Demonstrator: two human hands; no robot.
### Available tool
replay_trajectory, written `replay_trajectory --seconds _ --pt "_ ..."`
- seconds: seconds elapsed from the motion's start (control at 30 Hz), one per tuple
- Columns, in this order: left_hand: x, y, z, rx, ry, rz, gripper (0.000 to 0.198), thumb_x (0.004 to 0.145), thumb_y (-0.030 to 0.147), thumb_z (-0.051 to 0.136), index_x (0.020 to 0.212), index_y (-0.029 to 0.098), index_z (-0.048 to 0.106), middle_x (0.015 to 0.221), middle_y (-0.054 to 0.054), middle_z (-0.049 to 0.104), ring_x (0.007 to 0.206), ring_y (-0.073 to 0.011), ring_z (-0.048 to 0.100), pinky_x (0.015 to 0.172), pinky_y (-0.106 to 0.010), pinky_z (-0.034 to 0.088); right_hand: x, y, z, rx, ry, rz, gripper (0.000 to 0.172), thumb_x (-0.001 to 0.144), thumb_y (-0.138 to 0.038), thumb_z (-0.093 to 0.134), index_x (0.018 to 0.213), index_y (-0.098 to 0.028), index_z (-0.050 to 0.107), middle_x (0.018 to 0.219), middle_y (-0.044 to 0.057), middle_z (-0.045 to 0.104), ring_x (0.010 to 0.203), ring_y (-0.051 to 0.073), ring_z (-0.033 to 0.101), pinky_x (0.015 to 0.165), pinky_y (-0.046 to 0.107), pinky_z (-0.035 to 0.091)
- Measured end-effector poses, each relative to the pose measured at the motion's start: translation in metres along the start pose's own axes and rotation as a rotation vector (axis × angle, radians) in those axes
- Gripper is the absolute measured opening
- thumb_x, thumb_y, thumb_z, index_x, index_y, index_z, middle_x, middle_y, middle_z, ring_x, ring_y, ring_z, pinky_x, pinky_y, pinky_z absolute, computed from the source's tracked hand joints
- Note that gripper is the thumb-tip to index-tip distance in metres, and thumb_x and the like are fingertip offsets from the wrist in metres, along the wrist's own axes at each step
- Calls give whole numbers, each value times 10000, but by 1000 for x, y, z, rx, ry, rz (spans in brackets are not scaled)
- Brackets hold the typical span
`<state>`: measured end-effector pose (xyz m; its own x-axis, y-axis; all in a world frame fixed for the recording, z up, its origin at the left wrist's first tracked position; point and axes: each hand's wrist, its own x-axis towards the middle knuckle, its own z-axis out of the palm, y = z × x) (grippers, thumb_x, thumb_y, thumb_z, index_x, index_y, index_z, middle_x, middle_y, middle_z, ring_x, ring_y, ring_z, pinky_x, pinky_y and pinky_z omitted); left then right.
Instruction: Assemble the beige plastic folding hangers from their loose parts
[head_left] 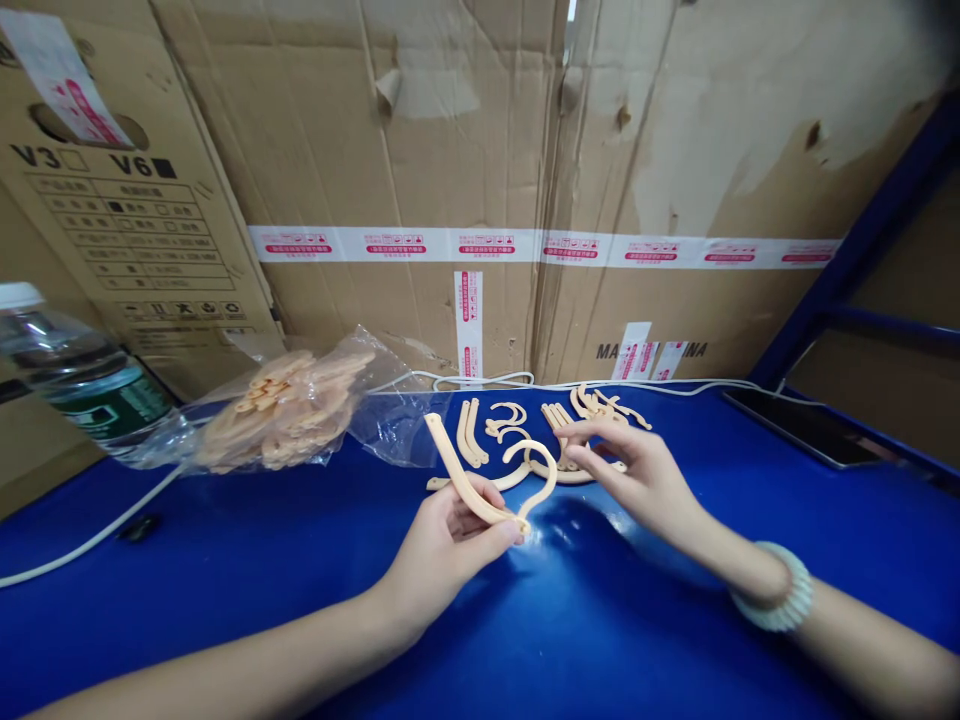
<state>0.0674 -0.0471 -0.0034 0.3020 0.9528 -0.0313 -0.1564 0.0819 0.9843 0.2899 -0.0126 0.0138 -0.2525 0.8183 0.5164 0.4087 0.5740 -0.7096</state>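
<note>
Over table [637,640], left hand [446,540] pinching hook [553,472], right hand [641,475] loosely spread, carton [142,195] "V3 V6"

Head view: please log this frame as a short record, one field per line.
left hand: holds a curved strip and a hook, ends together
right hand: beside a row of strips; contact unclear
right wrist: bracelet
surface: blue table
left side: plastic bag of pieces, near a bottle
background: cardboard
</note>
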Motion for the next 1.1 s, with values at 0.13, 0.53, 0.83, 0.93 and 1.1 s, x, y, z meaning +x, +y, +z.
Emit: replay_trajectory --seconds 0.13,0.53,0.83,0.93,1.1 --pt "1 1 0 -10 -5 14 302 688 267 803 812 173 544 712 2 715 729 -142 676 736 -259 515 18 28 -19 -467 -211 -260 169 879 -140 575 898 -209 728 960 96 644 934 260 563 839 431 462" --pt "1 0 0 -40 1 17 321 680 270 812 826 175 542 706 11 715 722 -135 676 724 -248 521 24 30 -2 -611 -334 -293 250 855 -3 553 796 -170 730 935 87 624 883 223 536 799 353 457" --pt "2 0 -1 -30 -4 18 300 701 274 794 817 173 536 697 6 710 712 -123 645 715 -232 490 24 42 -2 -514 -297 -314 168 844 -66 617 791 -173 736 907 94 636 854 233 570 769 367 490" --pt "3 -1 -3 -41 5 17 308 706 283 795 835 174 537 719 0 717 723 -123 642 716 -230 481 26 41 -4 -449 -205 -303 210 878 -75 546 825 -180 720 943 95 651 897 234 595 804 385 502" --pt "3 -3 -4 -42 9 10 326 701 295 811 828 173 537 752 -6 719 766 -129 645 738 -230 471 22 28 -11 -96 127 -80 178 945 -245 519 953 -179 684 744 47 685 668 195 655 654 339 550"
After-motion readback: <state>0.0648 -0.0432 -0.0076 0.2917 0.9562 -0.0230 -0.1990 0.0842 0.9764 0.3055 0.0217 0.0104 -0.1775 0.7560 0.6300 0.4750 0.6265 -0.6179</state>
